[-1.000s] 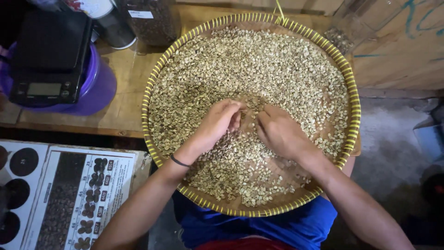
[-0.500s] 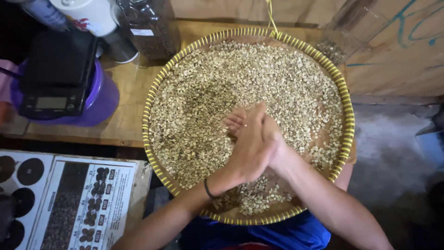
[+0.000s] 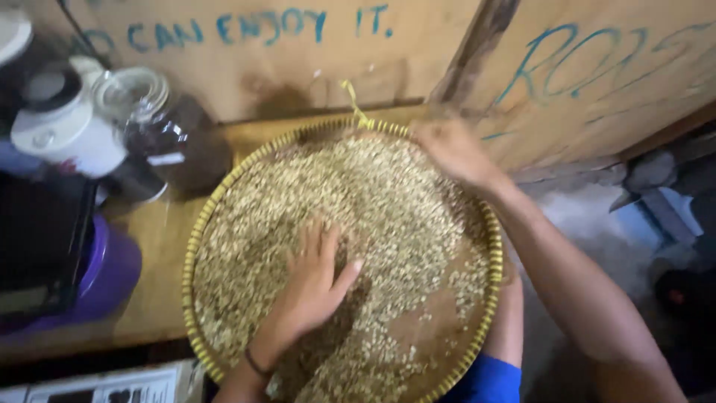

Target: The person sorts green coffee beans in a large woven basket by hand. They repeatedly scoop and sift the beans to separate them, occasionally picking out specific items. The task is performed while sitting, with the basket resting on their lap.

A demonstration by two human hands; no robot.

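A round woven tray (image 3: 195,246) with a yellow rim holds a thick layer of pale green beans (image 3: 373,201). My left hand (image 3: 317,283) lies flat on the beans near the tray's middle, fingers spread, a dark band on its wrist. My right hand (image 3: 447,153) reaches to the tray's far right rim and is blurred; its fingers seem to rest on the beans at the edge. A bare brown patch of tray bottom (image 3: 425,328) shows at the near right.
The tray rests on a wooden bench (image 3: 160,246) against a painted plank wall. A dark glass jar (image 3: 168,142), a white appliance (image 3: 63,130) and a purple tub (image 3: 112,276) with a black scale stand at the left. A printed chart (image 3: 112,384) lies below.
My hands were together at the tray's middle. They have parted: the left stays near the centre, the right has swept to the far right rim. The view has tilted up toward the wall.
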